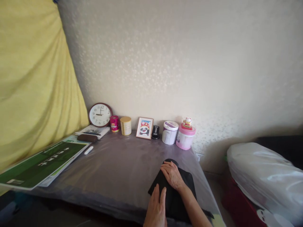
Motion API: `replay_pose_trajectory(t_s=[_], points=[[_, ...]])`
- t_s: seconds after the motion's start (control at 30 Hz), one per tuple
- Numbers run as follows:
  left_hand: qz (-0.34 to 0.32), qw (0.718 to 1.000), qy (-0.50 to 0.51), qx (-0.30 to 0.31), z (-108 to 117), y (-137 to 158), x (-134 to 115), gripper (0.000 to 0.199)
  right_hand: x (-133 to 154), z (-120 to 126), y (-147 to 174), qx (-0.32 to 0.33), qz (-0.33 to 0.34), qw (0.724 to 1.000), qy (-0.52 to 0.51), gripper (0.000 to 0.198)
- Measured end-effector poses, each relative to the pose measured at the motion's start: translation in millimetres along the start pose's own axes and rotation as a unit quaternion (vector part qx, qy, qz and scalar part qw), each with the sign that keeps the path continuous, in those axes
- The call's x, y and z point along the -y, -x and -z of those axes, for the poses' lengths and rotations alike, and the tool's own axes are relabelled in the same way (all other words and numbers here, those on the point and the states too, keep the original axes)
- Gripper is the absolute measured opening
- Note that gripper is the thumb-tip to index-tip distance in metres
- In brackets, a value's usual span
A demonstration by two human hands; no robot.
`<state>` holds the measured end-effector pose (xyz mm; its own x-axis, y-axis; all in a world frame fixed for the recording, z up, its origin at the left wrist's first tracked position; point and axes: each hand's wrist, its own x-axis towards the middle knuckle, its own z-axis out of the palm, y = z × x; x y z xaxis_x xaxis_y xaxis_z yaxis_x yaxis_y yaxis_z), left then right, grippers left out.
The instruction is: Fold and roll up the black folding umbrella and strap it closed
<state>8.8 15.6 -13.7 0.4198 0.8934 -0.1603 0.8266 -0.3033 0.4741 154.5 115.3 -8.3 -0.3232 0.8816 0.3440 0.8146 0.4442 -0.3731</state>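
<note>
Soft, muted light is coming from outside the view, catching the patterned wallpaper in pale glints and fading toward the corners. Shadow is pooling beneath the table and darkening the wallpaper beside the white plastic bag. The black garment is losing detail. Wide-angle distortion is stretching the bag and green poster near the edges; small print is blurring.

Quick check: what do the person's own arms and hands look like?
Each grip is an ungloved human hand: left hand and right hand. The right forearm is bare to the picture's edge, with no sleeve, watch or cable. The left forearm falls outside the frame. I make out no rings.
</note>
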Motion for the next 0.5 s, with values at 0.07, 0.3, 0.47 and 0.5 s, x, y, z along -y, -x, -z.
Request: replay_pose_trajectory(t_s=[0.07,0.3,0.47,0.5], points=[[0.007,1.000,0.017,-0.018,-4,-2,2,0.094,-8,0,-8,0.005,-0.027,1.000,0.013,0.033],[0.001,1.000,0.012,-0.019,-6,-2,5,0.094,-33,-4,-26,-0.046,-0.125,0.990,0.042,0.035],[-0.019,0.998,0.023,-0.046,-8,2,6,0.091,-54,16,6,-0.125,-0.243,0.960,0.059,0.039],[-0.019,0.998,0.021,-0.049,-8,3,6,0.091,-58,22,18,-0.146,-0.262,0.952,0.059,0.039]])
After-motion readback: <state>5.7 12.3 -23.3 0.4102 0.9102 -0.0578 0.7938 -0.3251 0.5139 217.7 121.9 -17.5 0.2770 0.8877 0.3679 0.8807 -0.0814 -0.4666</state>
